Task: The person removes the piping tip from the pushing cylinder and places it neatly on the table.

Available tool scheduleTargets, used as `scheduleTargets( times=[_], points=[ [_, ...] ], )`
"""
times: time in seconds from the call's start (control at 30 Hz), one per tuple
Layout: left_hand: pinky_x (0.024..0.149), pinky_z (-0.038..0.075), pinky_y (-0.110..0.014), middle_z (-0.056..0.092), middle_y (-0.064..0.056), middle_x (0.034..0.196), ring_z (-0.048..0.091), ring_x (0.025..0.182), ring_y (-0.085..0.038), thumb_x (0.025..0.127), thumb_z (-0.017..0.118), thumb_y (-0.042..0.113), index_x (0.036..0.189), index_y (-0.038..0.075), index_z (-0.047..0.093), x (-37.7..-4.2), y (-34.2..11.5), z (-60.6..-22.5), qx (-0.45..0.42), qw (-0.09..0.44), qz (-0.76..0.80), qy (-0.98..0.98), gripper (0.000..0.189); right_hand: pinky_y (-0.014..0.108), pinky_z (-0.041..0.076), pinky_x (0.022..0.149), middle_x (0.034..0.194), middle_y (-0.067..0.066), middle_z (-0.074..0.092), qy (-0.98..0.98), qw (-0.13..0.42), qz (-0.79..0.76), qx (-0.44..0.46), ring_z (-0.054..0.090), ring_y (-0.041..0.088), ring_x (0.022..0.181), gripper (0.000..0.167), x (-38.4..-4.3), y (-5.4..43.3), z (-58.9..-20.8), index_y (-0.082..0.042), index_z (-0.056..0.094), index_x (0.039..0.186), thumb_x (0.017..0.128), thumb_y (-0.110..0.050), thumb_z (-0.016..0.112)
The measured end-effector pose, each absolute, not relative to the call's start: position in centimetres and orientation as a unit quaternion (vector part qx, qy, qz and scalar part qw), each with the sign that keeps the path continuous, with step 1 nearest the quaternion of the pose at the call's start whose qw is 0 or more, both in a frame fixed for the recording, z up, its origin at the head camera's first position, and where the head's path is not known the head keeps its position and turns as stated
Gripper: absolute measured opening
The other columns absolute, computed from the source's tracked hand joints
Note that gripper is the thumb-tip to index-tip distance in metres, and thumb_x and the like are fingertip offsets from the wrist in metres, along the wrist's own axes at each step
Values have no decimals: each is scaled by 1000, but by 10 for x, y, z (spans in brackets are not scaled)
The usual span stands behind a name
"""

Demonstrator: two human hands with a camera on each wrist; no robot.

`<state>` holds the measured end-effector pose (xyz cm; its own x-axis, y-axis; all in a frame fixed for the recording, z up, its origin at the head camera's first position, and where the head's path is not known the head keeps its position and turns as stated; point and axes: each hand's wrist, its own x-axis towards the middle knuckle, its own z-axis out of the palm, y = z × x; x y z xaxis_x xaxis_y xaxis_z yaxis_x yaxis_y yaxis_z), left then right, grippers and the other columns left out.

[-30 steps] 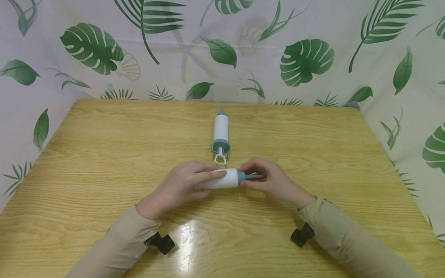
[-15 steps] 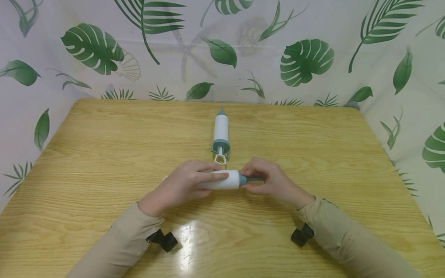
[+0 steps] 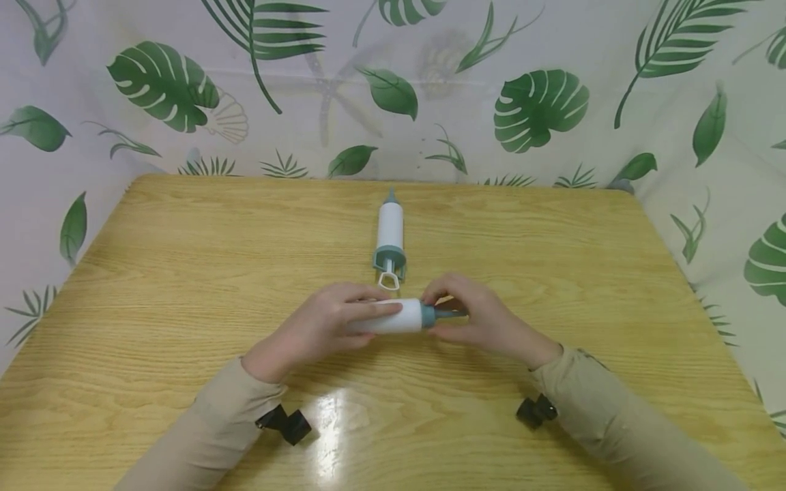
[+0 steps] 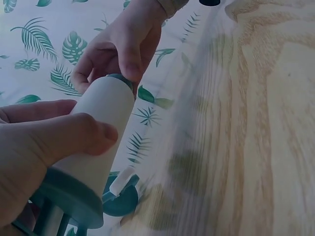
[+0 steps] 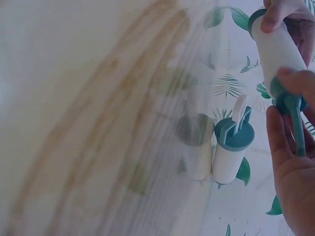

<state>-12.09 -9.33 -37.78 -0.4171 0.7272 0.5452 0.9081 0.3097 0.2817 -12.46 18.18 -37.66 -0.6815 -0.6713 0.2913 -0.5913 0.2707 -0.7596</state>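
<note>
My left hand (image 3: 325, 324) holds an icing syringe (image 3: 410, 316) by its white barrel, which lies sideways over the table. At the barrel's right end, my right hand (image 3: 491, 324) pinches the base of the teal nozzle (image 5: 297, 125), whose long thin tip points toward the right palm. In the left wrist view the teal flange (image 4: 69, 196) and plunger frame show behind the left thumb. A second icing syringe (image 3: 390, 226) of the same white and teal rests just beyond, nozzle pointing away and its white pull ring close to the held barrel.
The wooden table (image 3: 215, 252) reaches back to a leaf-printed cloth (image 3: 454, 102) that also hangs at both sides. Black wrist cameras (image 3: 295, 428) sit under the beige sleeves, near the tabletop.
The held icing syringe has shifted very slightly. My right fingers have moved a little around the nozzle's base, and the right hand sits slightly higher. The second icing syringe stays put.
</note>
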Motion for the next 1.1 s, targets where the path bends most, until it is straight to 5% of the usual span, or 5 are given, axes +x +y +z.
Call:
scheduleTargets(
  times=[0.23, 0.57, 0.87, 1.1],
  points=[
    [89, 50, -35, 64, -11, 118, 62, 101, -26, 66, 87, 7, 120, 11, 67, -120, -98, -377, -509, 159, -267, -802, 58, 32, 52, 87, 118, 4, 60, 827, 125, -455, -304, 59, 19, 108, 32, -122, 183, -373, -8, 59, 120, 90, -16, 68],
    [87, 51, -38, 65, -11, 116, 62, 100, -26, 66, 87, 8, 119, 12, 68, -120, -98, -377, -512, 163, -265, -801, 57, 32, 52, 88, 114, 9, 59, 785, 104, -503, -345, 58, 23, 107, 39, -124, 186, -381, -1, 58, 114, 79, 6, 73],
    [87, 50, -38, 65, -10, 116, 62, 100, -25, 66, 87, 8, 120, 13, 68, -120, -99, -376, -509, 162, -268, -802, 57, 31, 50, 89, 121, 6, 61, 812, 146, -485, -291, 59, 19, 109, 34, -121, 185, -377, -4, 57, 125, 94, -17, 62],
    [87, 51, -39, 65, -10, 115, 62, 100, -25, 65, 88, 9, 119, 13, 69, -119, -99, -375, -508, 164, -260, -804, 57, 31, 51, 89, 118, 10, 61, 803, 135, -497, -300, 60, 24, 108, 34, -121, 183, -377, -3, 60, 118, 85, -5, 71]
  ],
)
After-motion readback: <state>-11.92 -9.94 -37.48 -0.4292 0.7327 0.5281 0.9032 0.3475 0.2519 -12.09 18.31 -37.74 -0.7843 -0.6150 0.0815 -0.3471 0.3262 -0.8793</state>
